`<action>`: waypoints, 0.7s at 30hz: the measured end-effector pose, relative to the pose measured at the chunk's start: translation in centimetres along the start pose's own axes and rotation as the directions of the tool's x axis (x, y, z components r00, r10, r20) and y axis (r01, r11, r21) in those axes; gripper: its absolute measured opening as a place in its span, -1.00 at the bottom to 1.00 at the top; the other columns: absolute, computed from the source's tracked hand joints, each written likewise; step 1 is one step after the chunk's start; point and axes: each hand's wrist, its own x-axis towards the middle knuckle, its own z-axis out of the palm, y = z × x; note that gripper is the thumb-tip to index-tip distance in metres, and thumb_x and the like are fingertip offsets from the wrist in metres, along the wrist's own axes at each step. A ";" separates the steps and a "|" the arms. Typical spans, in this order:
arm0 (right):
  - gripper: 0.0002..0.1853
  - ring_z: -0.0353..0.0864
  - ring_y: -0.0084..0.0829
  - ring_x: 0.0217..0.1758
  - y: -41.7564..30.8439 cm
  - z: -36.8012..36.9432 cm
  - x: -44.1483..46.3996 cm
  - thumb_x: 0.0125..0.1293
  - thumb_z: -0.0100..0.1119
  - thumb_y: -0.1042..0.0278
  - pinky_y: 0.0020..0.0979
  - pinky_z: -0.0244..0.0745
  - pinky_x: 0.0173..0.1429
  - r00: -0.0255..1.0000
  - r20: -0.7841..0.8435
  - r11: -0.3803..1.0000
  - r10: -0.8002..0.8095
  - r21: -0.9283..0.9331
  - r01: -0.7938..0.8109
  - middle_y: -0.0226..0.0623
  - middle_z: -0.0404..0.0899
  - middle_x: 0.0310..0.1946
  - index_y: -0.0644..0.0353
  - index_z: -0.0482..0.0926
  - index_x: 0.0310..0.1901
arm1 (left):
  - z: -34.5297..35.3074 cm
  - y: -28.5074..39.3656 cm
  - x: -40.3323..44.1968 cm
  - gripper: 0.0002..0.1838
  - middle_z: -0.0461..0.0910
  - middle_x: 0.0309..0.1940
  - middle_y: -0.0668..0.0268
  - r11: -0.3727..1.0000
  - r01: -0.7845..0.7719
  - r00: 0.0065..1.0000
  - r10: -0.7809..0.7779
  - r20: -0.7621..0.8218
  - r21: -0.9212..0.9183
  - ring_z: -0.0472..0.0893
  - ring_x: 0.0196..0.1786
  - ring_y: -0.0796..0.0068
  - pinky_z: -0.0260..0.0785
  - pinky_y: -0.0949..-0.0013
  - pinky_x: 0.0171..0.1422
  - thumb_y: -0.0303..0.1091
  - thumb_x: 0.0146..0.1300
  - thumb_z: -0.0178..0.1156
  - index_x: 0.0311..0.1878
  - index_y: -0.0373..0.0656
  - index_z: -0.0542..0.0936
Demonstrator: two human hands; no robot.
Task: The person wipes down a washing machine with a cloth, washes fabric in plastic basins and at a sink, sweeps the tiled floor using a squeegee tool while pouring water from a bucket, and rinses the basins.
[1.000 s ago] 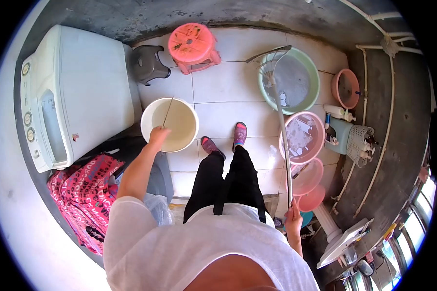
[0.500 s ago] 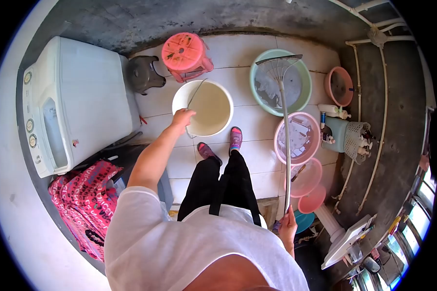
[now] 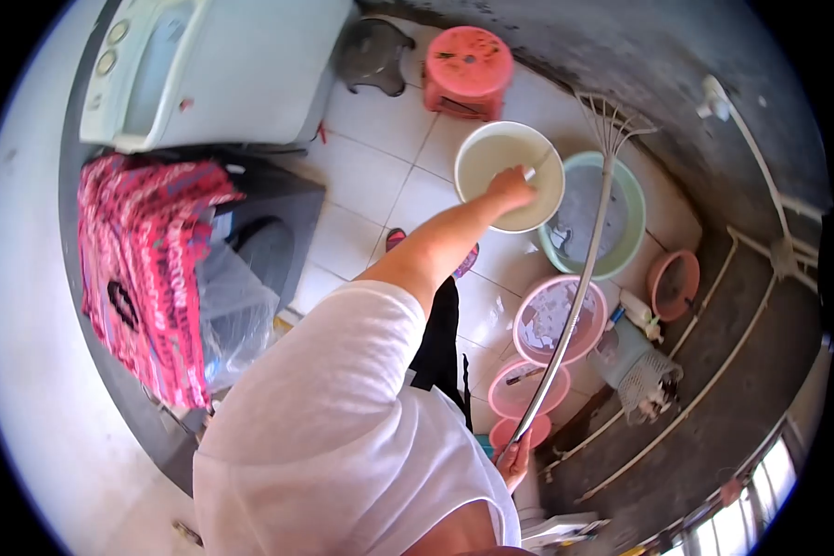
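Observation:
My left hand [image 3: 511, 189] is closed around the handle grip of a cream bucket [image 3: 478, 167]. Inside, the bucket looks pale, and its rim overlaps the edge of a green basin [image 3: 638, 227]. I cannot tell whether the bucket touches the floor. Low at the right, my right hand [image 3: 514, 461] grips the end of a long-handled rake [image 3: 577, 310]. Its spread wire tines reach the far side of the green basin, which holds greyish water. Below the rake's pole are a pink basin [image 3: 600, 326] with pale contents and a smaller pink basin [image 3: 565, 397].
A red stool [image 3: 470, 63] and a dark grey stool [image 3: 376, 56] stand by the wall. A white washing machine [image 3: 241, 69] fills the upper left, with pink patterned cloth [image 3: 139, 269] below it. A reddish basin [image 3: 674, 285] and bottles [image 3: 638, 310] line the right wall.
The view has turned to the right. My left hand has brought the bucket rightward, beside the green basin. The rake's head now sits at that basin's far edge instead of over its middle.

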 end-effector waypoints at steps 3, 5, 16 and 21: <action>-0.60 0.23 -0.75 -0.70 -1.1 -1.7 2.6 0.24 -0.17 0.43 -0.64 0.13 -0.71 0.983 0.147 0.983 -0.106 -0.134 0.126 -0.49 0.32 -0.67 0.12 0.24 0.15 | -2.2 -2.3 -6.3 -0.49 0.43 -0.15 0.00 0.996 0.008 0.996 -0.016 0.090 0.088 0.42 -0.05 0.07 0.26 0.19 0.04 -0.20 -0.06 0.08 -0.02 -0.27 0.34; -0.62 0.34 -0.61 -0.71 -1.6 -2.3 4.9 0.21 -0.12 0.44 -0.54 0.22 -0.68 0.950 0.255 0.929 -0.180 -0.274 0.250 -0.36 0.40 -0.68 0.18 0.30 0.10 | -3.4 -7.1 -11.0 -0.52 0.45 -0.16 0.01 0.996 0.025 0.991 -0.036 0.126 0.086 0.43 -0.05 0.10 0.29 0.20 0.02 -0.19 -0.07 0.07 -0.04 -0.18 0.38; -0.64 0.52 -0.21 -0.41 -1.7 16.1 14.9 0.22 -0.16 0.30 -0.30 0.38 -0.29 0.558 0.776 0.404 -0.293 -0.428 0.808 -0.05 0.49 -0.40 0.12 0.32 0.06 | -9.6 -36.4 -42.6 -0.87 0.48 -0.36 0.13 0.884 0.373 0.875 -0.436 -0.212 -0.281 0.45 -0.23 0.17 0.33 0.22 -0.18 -0.41 -0.03 -0.02 -0.41 -0.20 0.47; -0.59 0.37 -0.33 -0.51 2.6 35.3 14.6 0.21 -0.18 0.35 -0.40 0.32 -0.48 0.574 0.810 0.748 -0.116 -0.309 0.587 -0.18 0.41 -0.43 0.00 0.19 0.14 | -10.9 -34.2 -52.3 -0.69 0.50 -0.32 0.30 0.403 0.536 0.661 -0.747 0.072 -0.741 0.48 -0.32 0.46 0.32 0.41 -0.29 -0.24 0.08 0.04 -0.15 -0.21 0.46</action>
